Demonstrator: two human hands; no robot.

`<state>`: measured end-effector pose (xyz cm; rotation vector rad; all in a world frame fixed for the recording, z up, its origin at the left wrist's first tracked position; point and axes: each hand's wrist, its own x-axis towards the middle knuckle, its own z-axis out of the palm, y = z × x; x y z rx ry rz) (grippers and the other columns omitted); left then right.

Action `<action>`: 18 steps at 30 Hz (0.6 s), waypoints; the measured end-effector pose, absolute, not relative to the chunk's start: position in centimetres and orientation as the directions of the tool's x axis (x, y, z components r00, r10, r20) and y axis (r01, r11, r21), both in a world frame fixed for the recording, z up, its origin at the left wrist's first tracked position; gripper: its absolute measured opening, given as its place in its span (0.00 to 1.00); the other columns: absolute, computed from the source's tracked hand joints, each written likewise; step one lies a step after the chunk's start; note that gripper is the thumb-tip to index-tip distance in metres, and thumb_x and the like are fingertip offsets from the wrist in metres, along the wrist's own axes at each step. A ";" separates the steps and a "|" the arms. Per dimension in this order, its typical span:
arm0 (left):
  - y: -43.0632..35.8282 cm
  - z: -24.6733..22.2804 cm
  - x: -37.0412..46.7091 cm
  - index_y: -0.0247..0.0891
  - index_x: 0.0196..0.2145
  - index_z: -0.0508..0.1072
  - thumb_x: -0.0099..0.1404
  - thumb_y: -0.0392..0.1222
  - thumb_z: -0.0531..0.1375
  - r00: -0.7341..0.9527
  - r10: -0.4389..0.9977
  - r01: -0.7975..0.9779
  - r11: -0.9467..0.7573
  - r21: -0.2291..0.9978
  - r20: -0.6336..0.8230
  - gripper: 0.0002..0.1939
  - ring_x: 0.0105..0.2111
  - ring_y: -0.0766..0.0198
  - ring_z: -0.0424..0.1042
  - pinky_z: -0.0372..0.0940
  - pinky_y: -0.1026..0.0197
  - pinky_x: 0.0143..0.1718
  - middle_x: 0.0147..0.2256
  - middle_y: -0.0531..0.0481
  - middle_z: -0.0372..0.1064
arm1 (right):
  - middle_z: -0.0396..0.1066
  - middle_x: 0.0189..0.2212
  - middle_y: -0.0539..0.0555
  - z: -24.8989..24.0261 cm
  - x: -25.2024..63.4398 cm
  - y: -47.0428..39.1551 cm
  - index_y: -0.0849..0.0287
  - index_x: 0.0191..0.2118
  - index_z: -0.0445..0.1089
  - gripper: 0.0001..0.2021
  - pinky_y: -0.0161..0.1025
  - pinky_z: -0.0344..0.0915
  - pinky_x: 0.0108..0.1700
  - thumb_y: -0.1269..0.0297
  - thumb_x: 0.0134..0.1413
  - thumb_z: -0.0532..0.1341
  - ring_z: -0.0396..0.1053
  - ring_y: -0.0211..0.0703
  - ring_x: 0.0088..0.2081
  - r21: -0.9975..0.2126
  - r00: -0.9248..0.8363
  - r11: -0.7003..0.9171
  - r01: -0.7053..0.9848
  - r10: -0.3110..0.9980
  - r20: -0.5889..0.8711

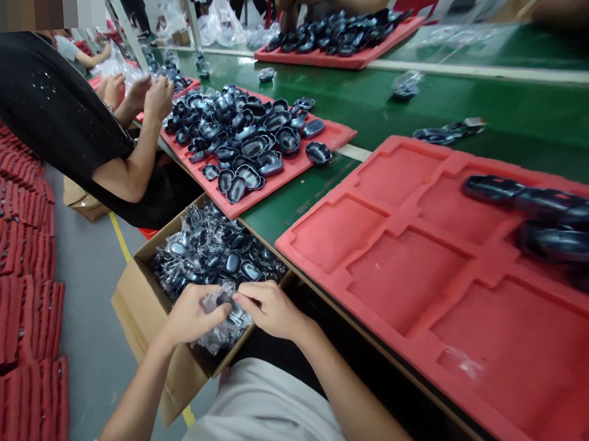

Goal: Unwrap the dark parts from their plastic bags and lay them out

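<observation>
Hands meet over the near corner of the cardboard box [140, 303], low at the left, below the bench edge. Left hand [193, 314] and right hand [267, 308] both pinch one small clear plastic bag [223, 303] with a dark shell inside; fingers of both are closed on the film, thumbs on top, tips nearly touching.

To do it well, I'd say: grip the film only, keep the pull short and even from both sides, and hold the part over the box so a slip lands it back in the pile.

Bagged part: crinkly, shiny film; glossy dark-blue curved shell, mostly hidden by the fingers. Box is full of identical bagged parts. Red foam tray [407, 273] sits just right of it on the green bench, near pockets bare, some unbagged shells [548, 205] at its far right. Another person beside works at a second tray [339, 136] heaped with shells.
</observation>
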<state>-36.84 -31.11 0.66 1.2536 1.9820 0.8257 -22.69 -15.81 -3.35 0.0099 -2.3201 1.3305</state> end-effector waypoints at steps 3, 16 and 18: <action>-31.7 0.3 -36.4 0.34 0.27 0.70 0.64 0.43 0.58 -0.315 0.932 0.426 0.309 0.850 -0.181 0.11 0.27 0.68 0.56 0.54 0.66 0.28 0.25 0.56 0.59 | 0.48 0.19 0.43 -4.0 -22.8 -15.8 0.56 0.24 0.48 0.20 0.35 0.47 0.27 0.64 0.70 0.51 0.50 0.32 0.21 -0.883 -0.882 0.421 -0.207 0.309 0.354; -32.2 -0.8 -36.2 0.38 0.21 0.58 0.72 0.59 0.51 -0.473 0.856 0.404 0.420 0.813 -0.207 0.28 0.24 0.69 0.49 0.48 0.64 0.27 0.21 0.56 0.49 | 0.78 0.35 0.58 -2.8 -22.4 -16.9 0.59 0.48 0.73 0.12 0.39 0.68 0.39 0.66 0.71 0.52 0.76 0.46 0.35 -0.610 -0.891 0.791 -0.043 0.246 0.382; -32.4 -0.8 -36.3 0.38 0.20 0.56 0.73 0.60 0.50 -0.445 0.869 0.391 0.405 0.826 -0.216 0.30 0.24 0.69 0.47 0.46 0.64 0.26 0.21 0.56 0.47 | 0.78 0.42 0.62 -2.9 -22.6 -17.2 0.61 0.56 0.70 0.14 0.42 0.71 0.44 0.66 0.70 0.54 0.77 0.50 0.42 -0.614 -0.848 0.788 -0.049 0.292 0.442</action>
